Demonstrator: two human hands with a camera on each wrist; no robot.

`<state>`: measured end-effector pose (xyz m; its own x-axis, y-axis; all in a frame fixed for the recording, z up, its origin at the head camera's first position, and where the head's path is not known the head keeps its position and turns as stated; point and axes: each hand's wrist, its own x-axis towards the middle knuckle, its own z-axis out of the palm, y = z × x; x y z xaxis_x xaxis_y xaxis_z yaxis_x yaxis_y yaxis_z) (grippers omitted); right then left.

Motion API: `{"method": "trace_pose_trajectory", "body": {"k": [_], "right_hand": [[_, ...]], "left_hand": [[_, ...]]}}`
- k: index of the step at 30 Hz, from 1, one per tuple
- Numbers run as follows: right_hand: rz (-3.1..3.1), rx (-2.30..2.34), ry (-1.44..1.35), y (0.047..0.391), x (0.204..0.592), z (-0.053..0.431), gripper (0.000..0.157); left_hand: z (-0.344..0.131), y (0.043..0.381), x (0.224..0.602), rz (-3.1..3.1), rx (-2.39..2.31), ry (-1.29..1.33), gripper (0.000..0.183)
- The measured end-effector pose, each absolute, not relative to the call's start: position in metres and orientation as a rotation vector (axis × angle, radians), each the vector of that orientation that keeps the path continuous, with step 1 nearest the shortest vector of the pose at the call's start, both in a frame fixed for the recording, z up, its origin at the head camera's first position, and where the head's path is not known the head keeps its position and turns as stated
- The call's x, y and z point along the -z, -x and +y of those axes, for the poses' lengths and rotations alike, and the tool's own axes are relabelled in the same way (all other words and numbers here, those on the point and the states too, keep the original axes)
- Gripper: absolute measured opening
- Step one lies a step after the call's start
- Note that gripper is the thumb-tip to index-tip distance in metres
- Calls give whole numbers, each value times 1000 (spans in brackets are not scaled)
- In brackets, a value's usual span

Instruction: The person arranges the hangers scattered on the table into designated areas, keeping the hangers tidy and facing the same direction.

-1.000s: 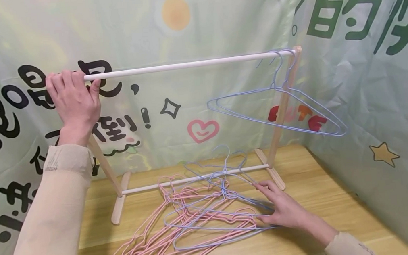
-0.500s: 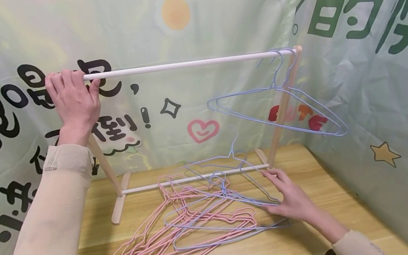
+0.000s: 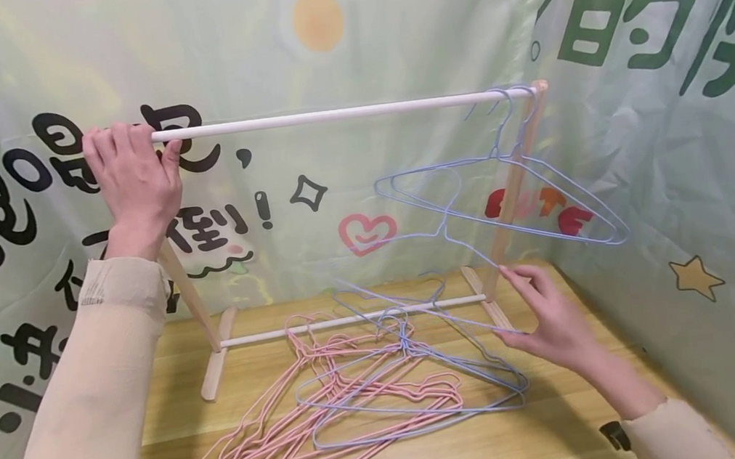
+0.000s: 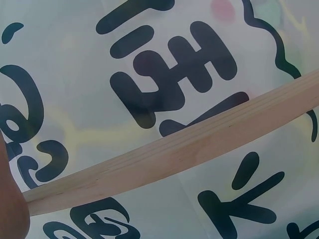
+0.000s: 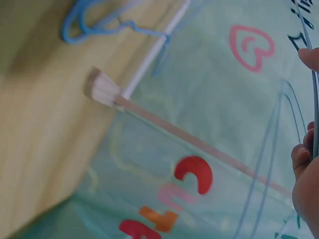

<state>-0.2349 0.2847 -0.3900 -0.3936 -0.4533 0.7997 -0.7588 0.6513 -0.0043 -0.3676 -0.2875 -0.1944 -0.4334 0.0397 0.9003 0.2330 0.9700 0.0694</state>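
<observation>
In the head view my left hand (image 3: 135, 180) grips the left end of the white top rail (image 3: 331, 116) of a wooden-legged rack. My right hand (image 3: 549, 319) pinches the right corner of a blue wire hanger (image 3: 444, 227), lifted above the pile with its hook pointing up. Two more blue hangers (image 3: 499, 157) hang at the right end of the rail. Pink hangers (image 3: 332, 353) lie heaped on the table, with other blue hangers (image 3: 403, 339) over them. The right wrist view catches the held hanger's wire (image 5: 315, 109) between thumb and fingers.
The rack's lower white bar (image 3: 343, 324) runs behind the heap, between two wooden feet. A wooden leg (image 4: 169, 142) crosses the left wrist view. Printed cloth (image 3: 319, 51) walls the wood-grain table (image 3: 554, 417) at the back and right.
My right hand has raised the blue hanger off the heap, up and to the right, toward the hanging ones. The left hand has stayed on the rail.
</observation>
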Motion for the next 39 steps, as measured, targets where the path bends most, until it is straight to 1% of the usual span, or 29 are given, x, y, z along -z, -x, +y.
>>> {"method": "trace_pose_trajectory", "body": {"k": [6,14,23,29,39], "right_hand": [[-1986,-343,-885,236,362,297,85],[-1967,-228,-853,242,328,307,87],[-1997,-189,-818,247,289,311,87],[-2002,-184,-794,253,280,316,90],[-2098,-162,-733,256,283,328,96]], "left_hand": [[-288,366,193,-2048,204,183,61],[-287,365,192,-2073,184,169,58],[-288,366,190,-2078,172,172,64],[-289,365,191,-2074,173,170,63],[-290,363,191,-2033,195,194,57]]}}
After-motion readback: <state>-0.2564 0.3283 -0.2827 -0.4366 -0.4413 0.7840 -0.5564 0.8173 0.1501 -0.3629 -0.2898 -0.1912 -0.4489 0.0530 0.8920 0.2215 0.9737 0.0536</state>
